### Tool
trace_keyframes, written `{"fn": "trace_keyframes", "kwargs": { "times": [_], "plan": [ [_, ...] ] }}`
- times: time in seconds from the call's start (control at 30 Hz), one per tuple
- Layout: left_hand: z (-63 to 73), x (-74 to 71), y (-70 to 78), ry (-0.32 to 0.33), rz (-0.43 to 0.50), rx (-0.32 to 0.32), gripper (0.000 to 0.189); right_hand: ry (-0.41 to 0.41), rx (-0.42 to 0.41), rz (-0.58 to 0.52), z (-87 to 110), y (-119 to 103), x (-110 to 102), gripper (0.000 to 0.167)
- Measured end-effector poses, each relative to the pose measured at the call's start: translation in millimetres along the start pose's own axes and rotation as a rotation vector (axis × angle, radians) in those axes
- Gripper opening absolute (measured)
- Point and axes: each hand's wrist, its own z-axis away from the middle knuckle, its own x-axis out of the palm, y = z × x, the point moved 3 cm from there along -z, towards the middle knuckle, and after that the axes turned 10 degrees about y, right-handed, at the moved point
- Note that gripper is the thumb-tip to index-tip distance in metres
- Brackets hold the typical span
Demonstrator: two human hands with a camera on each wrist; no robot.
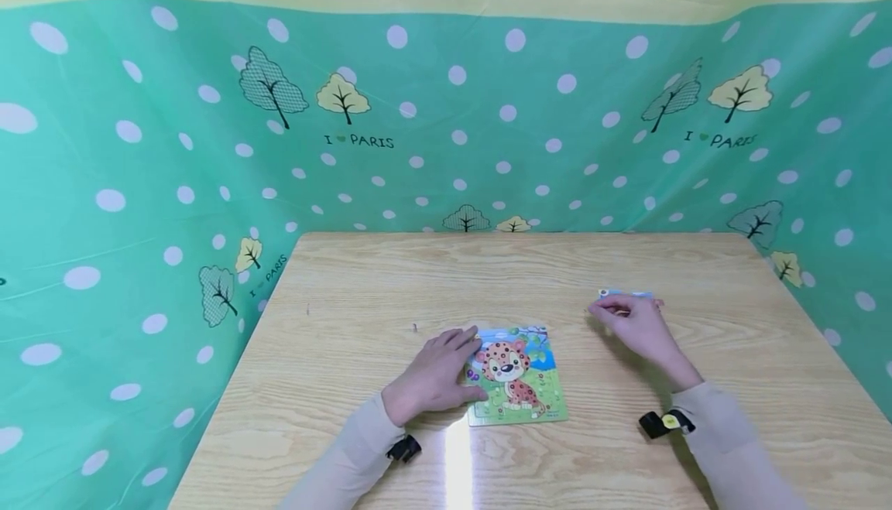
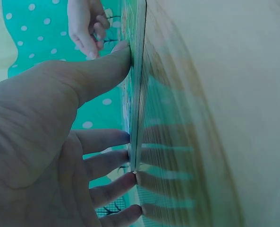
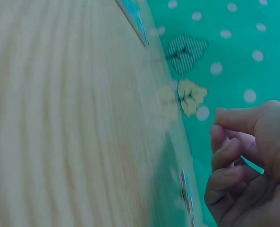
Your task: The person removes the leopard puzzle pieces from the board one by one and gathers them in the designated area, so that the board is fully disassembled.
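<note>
A square jigsaw puzzle (image 1: 519,374) with a cartoon leopard lies flat on the table. My left hand (image 1: 439,371) rests at its left side, fingers fairly straight; in the left wrist view the thumb and fingertips touch the puzzle board (image 2: 138,85). My right hand (image 1: 637,328) hovers at the back right, fingers curled, thumb and index tips together. No piece shows between those tips in the right wrist view. Beneath and behind this hand lie blue printed pieces (image 1: 630,293), mostly covered by it; the right wrist view shows their edge (image 3: 187,191).
The wooden table (image 1: 362,285) meets a green dotted cloth (image 1: 418,162) at the back and sides. A tiny dark mark or bit (image 1: 414,328) is on the table left of the puzzle. Black straps (image 1: 404,448) sit at both wrists.
</note>
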Motion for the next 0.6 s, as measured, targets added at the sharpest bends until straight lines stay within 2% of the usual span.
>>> {"fn": "trace_keyframes", "kwargs": {
  "times": [0.17,0.37,0.6],
  "plan": [
    [-0.7,1.3,2.6,0.002,-0.012,0.005,0.094,-0.076,-0.040,-0.005,10.8,-14,20,0.023],
    [-0.6,0.1,5.1,0.022,-0.024,0.047,0.082,-0.183,-0.104,-0.020,22.7,-32,46,0.016],
    [0.1,1.0,5.1,0.017,-0.009,0.074,0.080,-0.274,-0.160,-0.015,28.0,-45,64,0.025]
  ]
}}
